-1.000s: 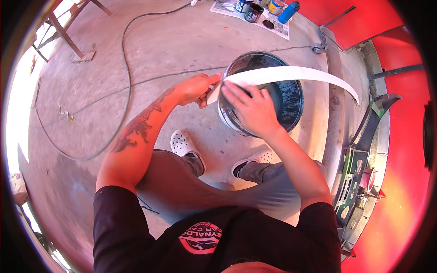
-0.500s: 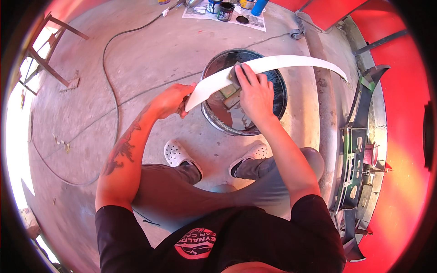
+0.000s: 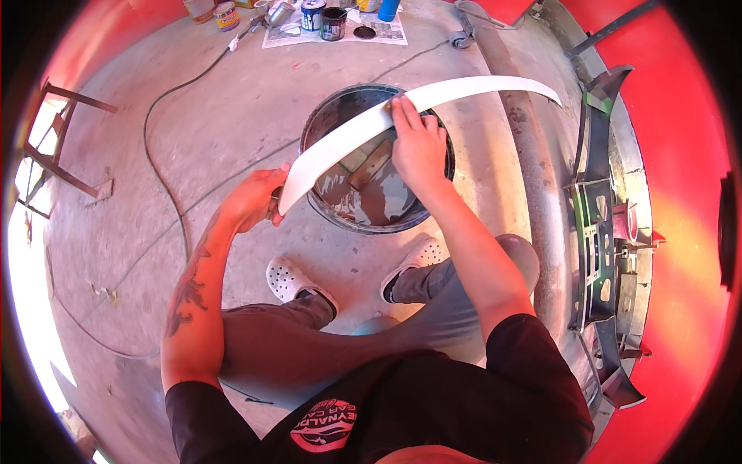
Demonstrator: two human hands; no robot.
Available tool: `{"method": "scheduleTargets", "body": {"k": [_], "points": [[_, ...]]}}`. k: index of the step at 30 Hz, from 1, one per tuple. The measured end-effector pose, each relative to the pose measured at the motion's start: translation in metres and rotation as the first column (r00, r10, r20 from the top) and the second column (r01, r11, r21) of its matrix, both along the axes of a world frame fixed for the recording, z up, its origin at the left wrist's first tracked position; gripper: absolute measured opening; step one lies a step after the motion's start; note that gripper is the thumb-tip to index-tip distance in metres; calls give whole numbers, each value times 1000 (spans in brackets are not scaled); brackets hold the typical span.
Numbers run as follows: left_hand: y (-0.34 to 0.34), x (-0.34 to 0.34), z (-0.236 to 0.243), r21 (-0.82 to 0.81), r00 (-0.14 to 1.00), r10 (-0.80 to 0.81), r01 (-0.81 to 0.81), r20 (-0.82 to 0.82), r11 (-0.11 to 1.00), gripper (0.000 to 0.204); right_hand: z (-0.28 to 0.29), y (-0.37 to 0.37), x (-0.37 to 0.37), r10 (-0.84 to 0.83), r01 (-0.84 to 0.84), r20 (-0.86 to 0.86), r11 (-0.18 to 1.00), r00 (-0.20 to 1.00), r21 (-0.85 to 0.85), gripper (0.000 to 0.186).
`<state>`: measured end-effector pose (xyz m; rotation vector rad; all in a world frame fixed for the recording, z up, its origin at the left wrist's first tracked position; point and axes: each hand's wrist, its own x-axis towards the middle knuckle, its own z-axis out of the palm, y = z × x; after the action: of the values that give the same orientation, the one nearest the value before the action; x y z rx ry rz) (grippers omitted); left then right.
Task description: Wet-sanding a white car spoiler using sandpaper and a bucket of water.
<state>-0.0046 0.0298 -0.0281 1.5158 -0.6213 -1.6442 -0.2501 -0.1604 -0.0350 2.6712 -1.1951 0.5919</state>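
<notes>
A long curved white panel strip (image 3: 471,91) lies across the top of a round dark bucket (image 3: 325,210) that holds murky water. My left hand (image 3: 255,199) grips the strip's near left end, just outside the bucket's rim. My right hand (image 3: 417,145) presses flat on the strip's middle, fingers pointing away from me, over the bucket. I cannot tell whether something sits under that palm. The strip's far end reaches toward the red vehicle. My white perforated clogs (image 3: 287,278) stand just in front of the bucket.
Paint cans (image 3: 334,22) and a sheet of paper sit at the far edge of the concrete floor. A black cable (image 3: 158,174) loops across the floor at left. A metal stand (image 3: 58,155) is at far left. A rusty pipe (image 3: 533,170) and red vehicle bodywork (image 3: 680,193) run along the right.
The view has shifted so that bucket and strip sit lower and more central. My right hand has slid along the strip; my left hand still holds its end.
</notes>
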Motion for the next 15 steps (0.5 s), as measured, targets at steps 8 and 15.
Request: {"method": "scheduleTargets", "body": {"k": [8,15], "points": [[1,-1,1,-4,999,25,-25,-40,1000,51,-4,-36,-19,-82,82,16,996,996,17,64],[6,3,1,-16,998,15,-16,-59,1000,51,5,-64,-28,1,1,-33,997,999,74,62]]}}
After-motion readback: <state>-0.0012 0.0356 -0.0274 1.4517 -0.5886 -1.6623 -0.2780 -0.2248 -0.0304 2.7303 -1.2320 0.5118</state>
